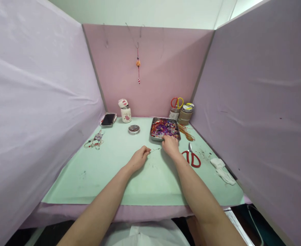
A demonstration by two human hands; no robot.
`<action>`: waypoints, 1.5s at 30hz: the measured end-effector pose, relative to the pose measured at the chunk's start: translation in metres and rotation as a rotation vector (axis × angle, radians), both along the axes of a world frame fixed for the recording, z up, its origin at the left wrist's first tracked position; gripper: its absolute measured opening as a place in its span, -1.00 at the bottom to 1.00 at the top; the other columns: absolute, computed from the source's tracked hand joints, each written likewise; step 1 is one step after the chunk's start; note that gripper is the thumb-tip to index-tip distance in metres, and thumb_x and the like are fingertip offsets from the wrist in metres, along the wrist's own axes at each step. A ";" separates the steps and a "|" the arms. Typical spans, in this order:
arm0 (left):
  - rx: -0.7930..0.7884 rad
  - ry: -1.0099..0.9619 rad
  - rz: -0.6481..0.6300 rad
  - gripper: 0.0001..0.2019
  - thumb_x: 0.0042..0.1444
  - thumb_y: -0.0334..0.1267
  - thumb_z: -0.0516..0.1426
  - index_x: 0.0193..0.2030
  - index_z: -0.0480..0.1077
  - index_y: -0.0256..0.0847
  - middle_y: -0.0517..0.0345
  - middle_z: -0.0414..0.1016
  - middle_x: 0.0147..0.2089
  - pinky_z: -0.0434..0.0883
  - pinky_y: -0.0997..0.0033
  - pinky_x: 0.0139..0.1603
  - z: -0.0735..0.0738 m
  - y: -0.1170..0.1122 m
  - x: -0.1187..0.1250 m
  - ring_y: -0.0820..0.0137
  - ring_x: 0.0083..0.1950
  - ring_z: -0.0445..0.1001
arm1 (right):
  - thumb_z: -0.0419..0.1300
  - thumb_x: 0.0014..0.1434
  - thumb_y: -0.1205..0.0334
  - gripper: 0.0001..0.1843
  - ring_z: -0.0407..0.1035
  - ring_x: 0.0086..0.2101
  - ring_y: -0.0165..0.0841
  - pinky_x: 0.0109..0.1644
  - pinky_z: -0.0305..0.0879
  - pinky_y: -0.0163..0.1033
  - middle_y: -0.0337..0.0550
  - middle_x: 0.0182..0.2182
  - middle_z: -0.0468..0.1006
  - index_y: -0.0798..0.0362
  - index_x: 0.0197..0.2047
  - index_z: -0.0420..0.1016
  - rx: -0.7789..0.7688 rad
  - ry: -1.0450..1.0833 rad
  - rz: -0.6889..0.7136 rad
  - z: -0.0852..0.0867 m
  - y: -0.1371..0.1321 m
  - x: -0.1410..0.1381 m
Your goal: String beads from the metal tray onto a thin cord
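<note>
My left hand rests on the green table with its fingers pinched on the end of a thin thread or wire that runs toward the right. My right hand reaches over the near rim of a metal tray full of mixed purple, red and orange beads; its fingertips are in the beads, and I cannot see whether they hold one. Both forearms stretch out from the bottom edge.
Red-handled scissors lie right of my right hand, with white cloth further right. At the back stand two jars with scissors, a small lidded bottle, a phone, a round bead dish. A beaded string lies left. A tassel ornament hangs on the back wall.
</note>
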State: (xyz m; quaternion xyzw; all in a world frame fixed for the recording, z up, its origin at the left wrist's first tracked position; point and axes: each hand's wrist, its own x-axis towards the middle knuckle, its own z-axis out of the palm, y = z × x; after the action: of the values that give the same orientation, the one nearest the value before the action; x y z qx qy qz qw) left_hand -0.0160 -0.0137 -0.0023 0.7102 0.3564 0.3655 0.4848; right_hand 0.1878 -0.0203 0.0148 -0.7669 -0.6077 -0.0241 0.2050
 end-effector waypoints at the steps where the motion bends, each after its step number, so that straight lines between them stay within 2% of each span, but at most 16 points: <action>1: 0.001 0.030 -0.024 -0.96 0.05 -0.26 0.14 -0.38 0.35 -0.12 0.05 0.57 -0.16 0.29 0.29 -0.05 0.000 -0.001 -0.001 0.24 -0.13 0.48 | 0.00 0.12 0.43 -0.65 0.32 -0.09 -0.14 -0.04 0.05 -0.10 0.04 -0.10 0.54 0.04 -0.11 0.52 -0.008 -0.005 0.005 0.001 0.000 0.000; 6: -0.029 0.103 -0.184 -0.93 0.13 -0.25 0.06 -0.30 0.35 -0.14 0.10 0.57 -0.34 0.30 0.30 -0.08 0.004 -0.003 -0.007 0.29 -0.23 0.53 | -0.01 0.09 0.47 -0.64 0.37 -0.11 -0.13 -0.09 0.05 -0.12 0.02 -0.15 0.59 0.04 -0.19 0.56 -0.050 -0.020 0.082 0.009 -0.004 -0.003; 10: -0.146 0.039 -0.279 -0.89 0.15 -0.20 0.07 -0.29 0.27 -0.17 0.05 0.55 -0.22 0.35 0.31 -0.20 0.003 0.000 -0.009 0.35 -0.38 0.54 | 0.01 0.07 0.47 -0.68 0.42 -0.25 -0.21 -0.15 0.06 -0.18 -0.02 -0.31 0.62 0.03 -0.33 0.58 -0.130 -0.002 0.202 0.017 -0.011 -0.011; 12: -0.180 -0.002 -0.286 -0.87 0.14 -0.18 0.09 -0.30 0.27 -0.18 0.03 0.54 -0.21 0.35 0.32 -0.24 0.002 0.001 -0.010 0.36 -0.39 0.53 | 0.01 0.09 0.45 -0.69 0.42 -0.31 -0.24 -0.19 0.08 -0.21 -0.06 -0.37 0.61 0.02 -0.38 0.58 -0.160 0.035 0.244 0.020 -0.013 -0.014; 16: -0.101 -0.080 -0.158 -0.89 0.08 -0.22 0.16 -0.35 0.36 -0.20 0.03 0.53 -0.29 0.33 0.39 -0.22 0.006 0.003 -0.010 0.36 -0.27 0.49 | -0.01 0.13 0.43 -0.68 0.42 -0.23 -0.27 -0.16 0.11 -0.23 -0.10 -0.27 0.61 0.02 -0.28 0.57 -0.036 0.097 0.230 0.020 -0.014 -0.013; 18: -0.047 -0.106 -0.051 -0.91 0.05 -0.24 0.18 -0.37 0.40 -0.20 0.06 0.51 -0.34 0.31 0.42 -0.22 0.008 0.004 -0.009 0.40 -0.28 0.46 | 0.00 0.15 0.42 -0.69 0.41 -0.16 -0.26 -0.11 0.12 -0.23 -0.09 -0.18 0.58 0.02 -0.21 0.54 0.039 0.091 0.176 0.019 -0.012 -0.009; 20: -0.020 -0.119 0.039 -0.92 0.03 -0.24 0.19 -0.39 0.41 -0.20 0.12 0.48 -0.39 0.30 0.44 -0.23 0.010 0.006 -0.009 0.43 -0.33 0.42 | 0.02 0.16 0.39 -0.72 0.40 -0.12 -0.26 -0.09 0.13 -0.22 -0.08 -0.14 0.56 0.02 -0.19 0.53 0.051 0.074 0.121 0.019 -0.010 -0.005; 23: -0.021 -0.134 0.132 -0.89 0.01 -0.21 0.18 -0.41 0.40 -0.20 0.18 0.45 -0.43 0.31 0.44 -0.23 0.012 0.009 -0.009 0.44 -0.35 0.40 | 0.04 0.18 0.35 -0.77 0.40 -0.13 -0.26 -0.09 0.14 -0.22 -0.09 -0.17 0.57 0.00 -0.26 0.53 -0.033 0.027 0.102 0.024 -0.004 0.000; 27: -0.034 -0.134 0.219 -0.85 -0.01 -0.17 0.17 -0.40 0.38 -0.21 0.20 0.45 -0.42 0.32 0.42 -0.21 0.011 0.012 -0.010 0.43 -0.33 0.41 | 0.09 0.10 0.39 -0.79 0.43 -0.20 -0.25 -0.10 0.14 -0.20 -0.12 -0.29 0.61 0.00 -0.39 0.56 -0.231 -0.039 0.160 0.035 0.008 -0.001; 30: -0.028 -0.137 0.232 -0.84 -0.01 -0.16 0.16 -0.39 0.38 -0.21 0.19 0.45 -0.41 0.32 0.41 -0.20 0.009 0.013 -0.011 0.42 -0.32 0.41 | 0.12 0.08 0.39 -0.79 0.44 -0.19 -0.25 -0.09 0.15 -0.20 -0.09 -0.26 0.62 0.00 -0.35 0.59 -0.289 -0.052 0.187 0.036 0.020 -0.003; 35: -0.024 -0.120 0.204 -0.82 -0.02 -0.14 0.16 -0.38 0.38 -0.22 0.18 0.44 -0.42 0.31 0.40 -0.23 0.008 0.013 -0.010 0.42 -0.34 0.39 | 0.14 0.12 0.30 -0.80 0.44 -0.14 -0.28 -0.05 0.15 -0.21 -0.17 -0.20 0.63 -0.09 -0.30 0.61 -0.307 -0.045 0.227 0.024 0.036 -0.004; 39: -0.022 -0.114 0.198 -0.82 -0.01 -0.14 0.16 -0.38 0.38 -0.22 0.18 0.43 -0.42 0.31 0.40 -0.22 0.009 0.012 -0.009 0.42 -0.34 0.39 | 0.13 0.12 0.31 -0.78 0.43 -0.15 -0.26 -0.02 0.13 -0.18 -0.12 -0.22 0.63 -0.06 -0.29 0.62 -0.317 -0.067 0.226 0.018 0.038 -0.003; 45: -0.021 -0.112 0.202 -0.82 -0.01 -0.14 0.15 -0.37 0.39 -0.22 0.17 0.44 -0.40 0.30 0.38 -0.20 0.008 0.013 -0.011 0.41 -0.33 0.38 | 0.14 0.09 0.32 -0.81 0.43 -0.18 -0.24 -0.03 0.11 -0.14 -0.07 -0.25 0.62 0.00 -0.36 0.60 -0.321 -0.100 0.226 0.020 0.032 -0.008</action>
State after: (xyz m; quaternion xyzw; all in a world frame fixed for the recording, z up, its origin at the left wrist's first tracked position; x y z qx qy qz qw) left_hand -0.0267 -0.0003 0.0060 0.6439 0.4024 0.4479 0.4721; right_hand 0.1793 0.0120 0.0346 -0.7146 -0.6953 0.0580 0.0510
